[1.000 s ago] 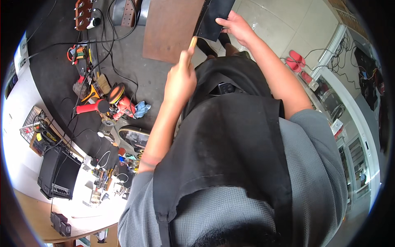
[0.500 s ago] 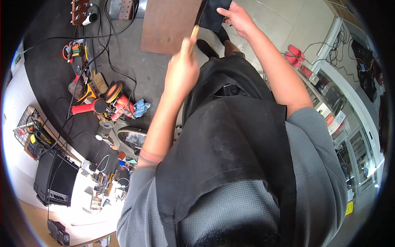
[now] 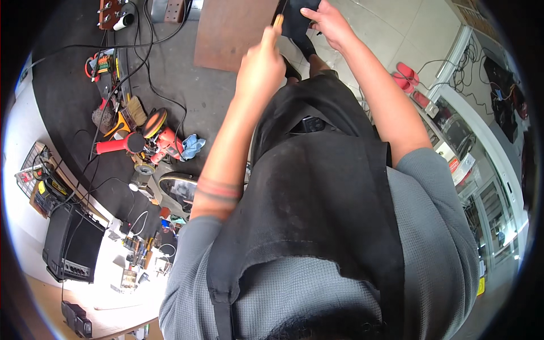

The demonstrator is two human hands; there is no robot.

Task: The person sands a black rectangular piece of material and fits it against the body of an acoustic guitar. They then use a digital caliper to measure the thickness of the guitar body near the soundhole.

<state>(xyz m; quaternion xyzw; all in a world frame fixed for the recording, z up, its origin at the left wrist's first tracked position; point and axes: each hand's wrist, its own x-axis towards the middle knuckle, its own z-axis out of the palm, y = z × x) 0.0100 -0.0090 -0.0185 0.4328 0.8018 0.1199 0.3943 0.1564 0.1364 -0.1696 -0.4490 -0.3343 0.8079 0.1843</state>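
- Up at the far edge of the head view, the left hand (image 3: 259,68) is clenched in a fist around a thin wooden-handled tool (image 3: 277,21), its pale handle end poking out above the knuckles.
- Just right of it, the right hand (image 3: 334,25) grips a dark piece of material (image 3: 300,22), fingers curled over its edge; the tool's tip meets that dark piece, though I can't tell exactly how.
- Behind both hands, a brown board (image 3: 232,31) stands on the grey floor.
- Down the middle, a black apron (image 3: 317,187) over a grey shirt fills the near part of the view.
- Over on the left, a red power tool (image 3: 153,139) lies among cables, a blue rag (image 3: 192,146) just beside it.
- Near left, a black amplifier box (image 3: 71,243) sits by a cluttered white bench.
- Far right, red slippers (image 3: 409,76) lie on the pale tiles.
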